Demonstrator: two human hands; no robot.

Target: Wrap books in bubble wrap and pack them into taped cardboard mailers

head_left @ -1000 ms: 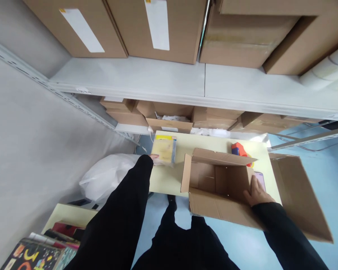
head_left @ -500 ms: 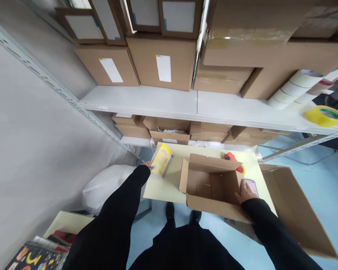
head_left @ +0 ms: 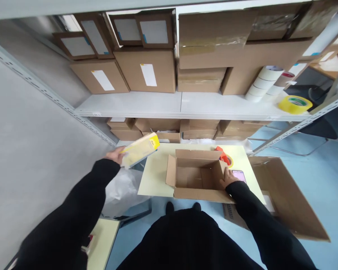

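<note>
My left hand (head_left: 116,154) is closed on one end of a pale, slim package (head_left: 139,151) with a bright yellow end. It is held in the air beyond the left edge of the small table (head_left: 154,182). On that table stands a cardboard box (head_left: 195,194), its top open and flaps folded out; the part of its inside that I can see holds nothing. My right hand (head_left: 229,178) grips the box's right wall, fingers over the edge. Close to that hand lie a phone (head_left: 240,176) with a lit screen and an orange tape dispenser (head_left: 223,155).
Shelves (head_left: 146,101) ahead carry cardboard boxes (head_left: 146,71), rolls of white tape (head_left: 263,82) and a yellow tape roll (head_left: 295,104). A large open carton (head_left: 290,198) stands on the right. A white plastic bag (head_left: 121,189) sits low on the left, near a grey wall (head_left: 30,150).
My left hand has lifted the package off the table and carried it left, turning it so its yellow end points right. My right hand stays at the box.
</note>
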